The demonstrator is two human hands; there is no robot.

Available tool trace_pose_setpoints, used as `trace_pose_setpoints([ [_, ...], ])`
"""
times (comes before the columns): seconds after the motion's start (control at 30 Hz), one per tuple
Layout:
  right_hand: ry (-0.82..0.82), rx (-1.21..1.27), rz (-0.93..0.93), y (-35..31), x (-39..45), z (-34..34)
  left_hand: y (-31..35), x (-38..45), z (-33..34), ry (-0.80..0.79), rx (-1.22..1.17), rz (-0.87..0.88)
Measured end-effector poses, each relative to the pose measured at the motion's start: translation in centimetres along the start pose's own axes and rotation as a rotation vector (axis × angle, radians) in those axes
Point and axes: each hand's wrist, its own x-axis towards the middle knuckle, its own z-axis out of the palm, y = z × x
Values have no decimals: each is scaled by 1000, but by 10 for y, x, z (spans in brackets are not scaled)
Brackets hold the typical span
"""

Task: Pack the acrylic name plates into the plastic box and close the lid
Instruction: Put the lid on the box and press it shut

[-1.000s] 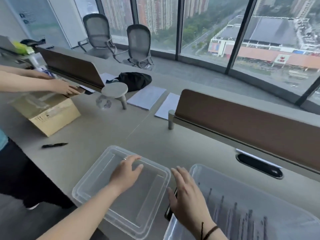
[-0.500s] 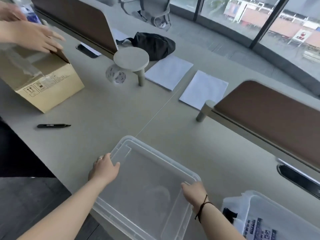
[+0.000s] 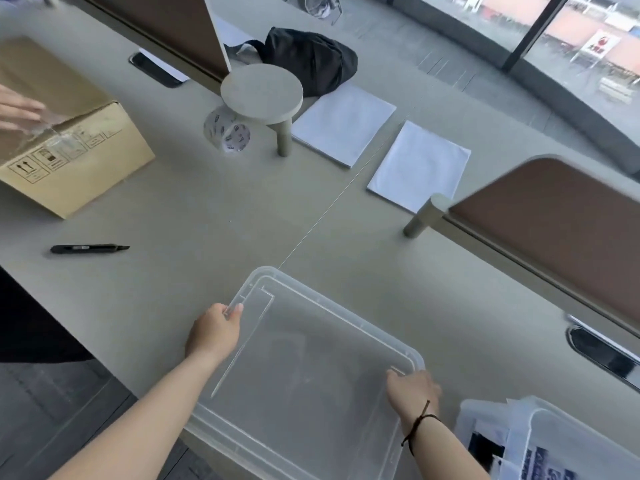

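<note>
A clear plastic lid (image 3: 311,375) lies flat on the grey table near its front edge. My left hand (image 3: 214,332) grips the lid's left rim near the far corner. My right hand (image 3: 412,389), with a dark cord at the wrist, grips the opposite rim at the right corner. The clear plastic box (image 3: 554,431) stands at the lower right, partly cut off by the frame. Inside it are printed items in clear wrapping (image 3: 485,445); I cannot make out single name plates.
At far left another person's hand (image 3: 17,109) rests on a taped cardboard box (image 3: 69,161). A black utility knife (image 3: 90,248), a tape roll (image 3: 228,133), a small round stand (image 3: 261,93), two paper stacks (image 3: 343,123), a black bag (image 3: 311,62) and a brown divider (image 3: 554,230) lie beyond.
My hands went from lying flat on top of the lid and box to gripping the lid's left and right rims. My view has tilted down toward the table.
</note>
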Motion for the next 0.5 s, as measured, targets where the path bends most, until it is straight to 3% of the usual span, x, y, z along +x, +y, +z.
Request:
trace_pose_setpoints([
  [0.33,-28,307,-45,5,-12,-16,4,-7,-35,116,-186,100],
  [0.5,11,625,-146,-13,-25,-58,22,-18,-61,152,-563,98],
])
